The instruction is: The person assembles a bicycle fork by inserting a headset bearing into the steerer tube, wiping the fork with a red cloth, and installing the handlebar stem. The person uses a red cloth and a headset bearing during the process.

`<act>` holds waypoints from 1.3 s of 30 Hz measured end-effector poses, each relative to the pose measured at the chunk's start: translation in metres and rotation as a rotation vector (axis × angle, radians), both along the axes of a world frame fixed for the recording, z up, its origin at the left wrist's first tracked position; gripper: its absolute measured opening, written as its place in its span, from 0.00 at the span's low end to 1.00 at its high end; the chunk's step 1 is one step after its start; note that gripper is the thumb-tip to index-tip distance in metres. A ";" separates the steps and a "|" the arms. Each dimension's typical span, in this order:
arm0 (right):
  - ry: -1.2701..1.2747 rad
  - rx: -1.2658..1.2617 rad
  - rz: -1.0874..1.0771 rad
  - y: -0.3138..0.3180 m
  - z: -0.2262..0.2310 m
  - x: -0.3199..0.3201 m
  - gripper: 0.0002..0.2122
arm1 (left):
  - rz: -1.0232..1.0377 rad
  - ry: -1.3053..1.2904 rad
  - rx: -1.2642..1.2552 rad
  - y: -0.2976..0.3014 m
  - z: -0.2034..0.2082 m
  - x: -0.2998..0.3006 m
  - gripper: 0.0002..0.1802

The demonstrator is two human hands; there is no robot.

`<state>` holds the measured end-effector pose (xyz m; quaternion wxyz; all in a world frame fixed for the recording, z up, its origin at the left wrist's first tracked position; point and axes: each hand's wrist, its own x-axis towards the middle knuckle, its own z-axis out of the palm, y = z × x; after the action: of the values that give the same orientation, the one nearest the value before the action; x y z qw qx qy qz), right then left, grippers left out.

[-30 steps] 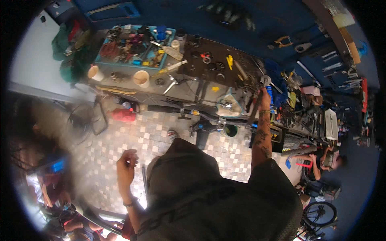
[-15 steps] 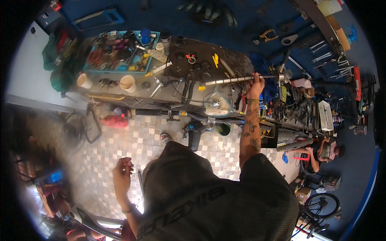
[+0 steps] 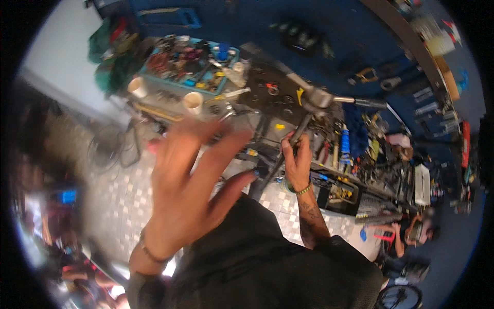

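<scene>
My right hand is closed around the dark shaft of a long metal tool. The tool has a thick round silver head, with handles sticking out to either side; the right one ends in a dark grip. Its head is over the cluttered workbench, and the shaft slopes down toward my body. Raised near the camera, my left hand is open with fingers spread and nothing visible in it. Motion blurs it, and it hides part of the bench's front edge.
A blue tray of small parts sits at the back left, near two pale cups. Pliers, a blue tube and many loose tools crowd the right side. A black bin stands below. Another person is at far right.
My left hand has risen from low at the left toward the camera, fingers spreading. My right hand has come down and left, and the tool has swung from lying sideways to a steep slant.
</scene>
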<state>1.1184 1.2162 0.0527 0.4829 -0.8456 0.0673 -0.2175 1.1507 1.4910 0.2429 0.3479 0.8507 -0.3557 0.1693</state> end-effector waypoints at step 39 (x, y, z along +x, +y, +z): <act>1.167 1.357 1.006 0.547 -0.114 0.113 0.11 | 1.859 -0.112 -0.949 0.217 -0.177 -0.305 0.24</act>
<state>1.2312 1.7634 -0.0609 0.7865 -0.2987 0.0381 0.5392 0.8456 1.7077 0.0663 0.3619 0.5563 0.5263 0.5316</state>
